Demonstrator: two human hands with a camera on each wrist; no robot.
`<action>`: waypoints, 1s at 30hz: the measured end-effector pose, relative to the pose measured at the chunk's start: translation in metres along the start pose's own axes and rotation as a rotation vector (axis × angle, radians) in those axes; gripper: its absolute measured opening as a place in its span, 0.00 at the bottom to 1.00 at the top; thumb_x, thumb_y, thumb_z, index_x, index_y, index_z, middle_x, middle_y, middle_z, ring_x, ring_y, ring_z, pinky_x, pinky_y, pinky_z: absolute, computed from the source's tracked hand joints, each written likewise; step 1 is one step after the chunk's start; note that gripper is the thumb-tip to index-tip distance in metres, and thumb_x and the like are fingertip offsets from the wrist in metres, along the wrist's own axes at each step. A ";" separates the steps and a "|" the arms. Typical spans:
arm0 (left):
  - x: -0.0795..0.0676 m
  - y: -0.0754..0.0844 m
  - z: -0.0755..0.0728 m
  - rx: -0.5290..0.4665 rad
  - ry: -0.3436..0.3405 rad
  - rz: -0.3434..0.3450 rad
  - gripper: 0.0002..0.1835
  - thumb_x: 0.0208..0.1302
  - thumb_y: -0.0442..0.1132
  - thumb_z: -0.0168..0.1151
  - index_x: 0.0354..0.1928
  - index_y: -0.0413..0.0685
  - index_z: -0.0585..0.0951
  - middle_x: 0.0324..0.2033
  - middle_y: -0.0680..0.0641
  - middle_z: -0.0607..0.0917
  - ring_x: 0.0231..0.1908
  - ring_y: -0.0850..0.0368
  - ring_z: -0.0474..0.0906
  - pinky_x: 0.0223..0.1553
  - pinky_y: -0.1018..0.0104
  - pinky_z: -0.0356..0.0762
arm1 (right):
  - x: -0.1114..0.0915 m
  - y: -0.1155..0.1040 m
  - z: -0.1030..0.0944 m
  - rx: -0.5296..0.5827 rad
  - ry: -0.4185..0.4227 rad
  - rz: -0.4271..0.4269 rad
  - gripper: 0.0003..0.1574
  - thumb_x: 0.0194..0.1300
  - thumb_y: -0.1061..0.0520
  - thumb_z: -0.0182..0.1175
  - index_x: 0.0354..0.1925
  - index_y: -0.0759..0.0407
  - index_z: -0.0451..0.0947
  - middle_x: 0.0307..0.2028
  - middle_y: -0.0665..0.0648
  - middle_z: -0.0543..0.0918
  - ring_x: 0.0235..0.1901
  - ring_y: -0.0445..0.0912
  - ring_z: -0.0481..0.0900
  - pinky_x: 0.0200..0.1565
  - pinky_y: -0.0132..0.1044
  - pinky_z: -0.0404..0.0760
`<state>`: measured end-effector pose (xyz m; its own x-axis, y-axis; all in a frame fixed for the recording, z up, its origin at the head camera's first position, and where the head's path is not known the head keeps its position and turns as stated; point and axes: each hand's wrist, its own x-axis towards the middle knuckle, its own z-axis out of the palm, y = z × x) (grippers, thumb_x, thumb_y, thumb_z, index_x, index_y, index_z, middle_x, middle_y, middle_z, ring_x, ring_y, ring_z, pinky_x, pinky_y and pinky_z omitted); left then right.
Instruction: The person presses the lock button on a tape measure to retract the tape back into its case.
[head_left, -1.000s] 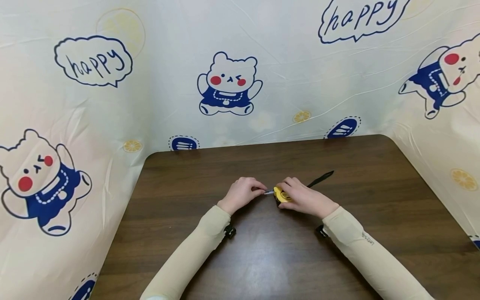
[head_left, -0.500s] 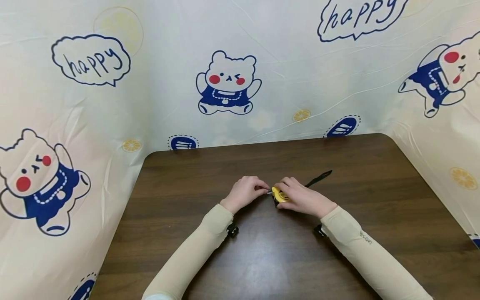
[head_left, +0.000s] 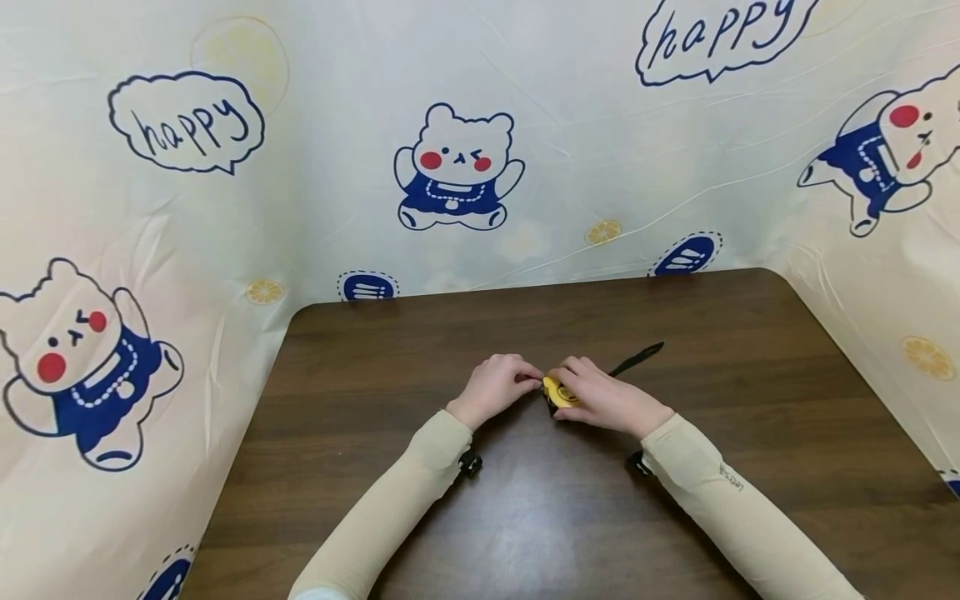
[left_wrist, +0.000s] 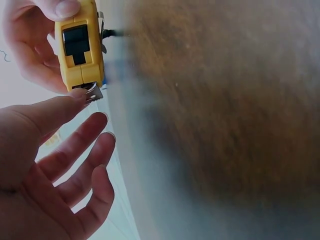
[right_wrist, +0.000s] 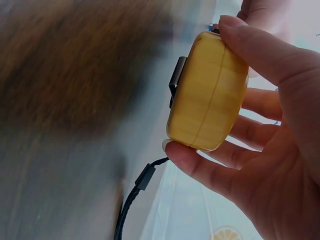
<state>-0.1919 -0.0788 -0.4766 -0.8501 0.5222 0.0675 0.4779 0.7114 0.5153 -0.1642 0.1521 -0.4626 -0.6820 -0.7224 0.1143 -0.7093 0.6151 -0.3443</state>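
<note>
A yellow tape measure is in my right hand, over the middle of the table. In the right wrist view, thumb and fingers grip the yellow case at its ends, and a metal belt clip shows on its side. My left hand is at the mouth of the case. In the left wrist view, its thumb is on the metal end hook, which it pinches right by the case. A black lock button faces that view. Hardly any blade shows between hook and case.
A black wrist strap trails from the tape measure toward the back right. The brown wooden table has rounded back corners. A printed curtain hangs behind it and at both sides.
The short length of blade between hand and case has shrunk to almost nothing. My left hand has moved right toward the case; the right hand has shifted slightly left.
</note>
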 end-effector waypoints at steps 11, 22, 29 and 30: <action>0.000 0.002 0.002 0.048 -0.018 0.004 0.10 0.73 0.44 0.67 0.51 0.54 0.91 0.44 0.53 0.90 0.43 0.58 0.86 0.44 0.59 0.84 | -0.001 0.000 0.001 0.005 -0.017 0.006 0.34 0.68 0.49 0.72 0.63 0.65 0.76 0.52 0.58 0.76 0.50 0.49 0.73 0.52 0.43 0.81; -0.011 -0.006 -0.003 0.063 -0.008 -0.032 0.10 0.74 0.45 0.66 0.50 0.54 0.91 0.45 0.53 0.90 0.45 0.55 0.86 0.46 0.55 0.85 | -0.011 0.013 -0.003 0.001 -0.027 0.063 0.35 0.68 0.49 0.72 0.64 0.66 0.75 0.53 0.59 0.77 0.50 0.50 0.74 0.51 0.45 0.81; -0.025 -0.018 -0.011 0.066 0.024 -0.056 0.11 0.74 0.45 0.66 0.50 0.53 0.91 0.45 0.52 0.90 0.44 0.55 0.87 0.45 0.54 0.85 | -0.024 0.031 -0.008 0.000 0.008 0.100 0.34 0.67 0.51 0.73 0.63 0.67 0.75 0.52 0.59 0.76 0.48 0.50 0.73 0.48 0.46 0.80; -0.027 -0.020 -0.012 0.072 0.031 -0.061 0.11 0.74 0.46 0.66 0.50 0.53 0.91 0.44 0.52 0.90 0.44 0.55 0.87 0.46 0.53 0.85 | -0.026 0.034 -0.009 -0.006 0.015 0.100 0.34 0.67 0.51 0.73 0.63 0.68 0.75 0.51 0.60 0.76 0.48 0.50 0.73 0.48 0.46 0.79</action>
<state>-0.1809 -0.1128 -0.4786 -0.8839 0.4632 0.0652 0.4391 0.7736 0.4569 -0.1722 0.1945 -0.4688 -0.7517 -0.6528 0.0936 -0.6388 0.6855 -0.3493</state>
